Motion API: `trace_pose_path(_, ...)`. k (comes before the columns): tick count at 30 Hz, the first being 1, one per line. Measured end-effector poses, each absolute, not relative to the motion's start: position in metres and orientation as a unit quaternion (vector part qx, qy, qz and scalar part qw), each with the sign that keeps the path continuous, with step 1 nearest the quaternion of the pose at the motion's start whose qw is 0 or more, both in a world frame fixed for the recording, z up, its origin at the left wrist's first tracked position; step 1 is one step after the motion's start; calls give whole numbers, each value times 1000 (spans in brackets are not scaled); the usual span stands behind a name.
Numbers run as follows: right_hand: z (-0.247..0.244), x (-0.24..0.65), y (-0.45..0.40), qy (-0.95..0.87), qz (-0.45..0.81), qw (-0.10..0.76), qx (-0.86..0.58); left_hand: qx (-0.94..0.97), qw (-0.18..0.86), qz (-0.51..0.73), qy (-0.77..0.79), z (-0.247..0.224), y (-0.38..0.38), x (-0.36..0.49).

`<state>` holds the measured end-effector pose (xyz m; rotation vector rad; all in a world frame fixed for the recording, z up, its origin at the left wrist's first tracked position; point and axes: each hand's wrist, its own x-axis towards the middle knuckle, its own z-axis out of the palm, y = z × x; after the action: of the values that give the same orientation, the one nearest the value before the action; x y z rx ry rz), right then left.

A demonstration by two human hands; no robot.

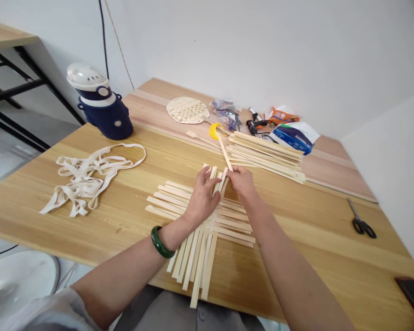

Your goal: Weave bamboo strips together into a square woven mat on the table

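Pale bamboo strips cross each other in a woven mat point(212, 223) on the table in front of me, their loose ends spreading to all sides. My right hand point(240, 183) pinches a single bamboo strip point(224, 149) at the far side of the weave; that strip slants up and away. Over the mat's far left part lies my left hand point(203, 197), its thumb and fingers apart and touching the upright strips. A green bangle point(162, 242) circles the left wrist. Both hands and forearms hide part of the weave.
A stack of loose strips point(265, 156) lies beyond my right hand, near a woven fan point(188, 110), yellow tape point(214, 131), a glue gun point(255, 125) and a blue packet point(291, 138). White ribbon point(89, 177) and a navy container point(105, 110) are left; scissors point(362, 225) and a dark phone-like object point(412, 296) right.
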<state>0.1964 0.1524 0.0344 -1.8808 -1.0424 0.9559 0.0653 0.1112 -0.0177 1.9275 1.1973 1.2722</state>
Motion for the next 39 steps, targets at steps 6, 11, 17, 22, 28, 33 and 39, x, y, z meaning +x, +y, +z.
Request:
trace_pose_path(6, 37, 192, 148, -375, 374, 433, -729, 726, 267, 441, 456, -17, 112, 66)
trace_pose_path(11, 43, 189, 145, -376, 392, 442, -714, 714, 286, 414, 488, -11, 115, 66)
trace_pose_path(17, 46, 195, 144, -420, 373, 434, -704, 711, 259, 397, 519, -8, 119, 66)
trace_pose_path(22, 61, 222, 132, -480, 304, 417, -709, 712, 260, 390, 523, -8, 119, 66)
trace_pose_path(28, 83, 256, 101, -542, 197, 241, -781, 699, 282, 388, 531, -6, 119, 67)
trace_pose_path(33, 80, 257, 88, -552, 225, 238, -767, 698, 281, 385, 535, -5, 118, 67)
trace_pose_path(39, 71, 260, 96, -562, 289, 271, -726, 701, 273, 392, 529, -5, 118, 66)
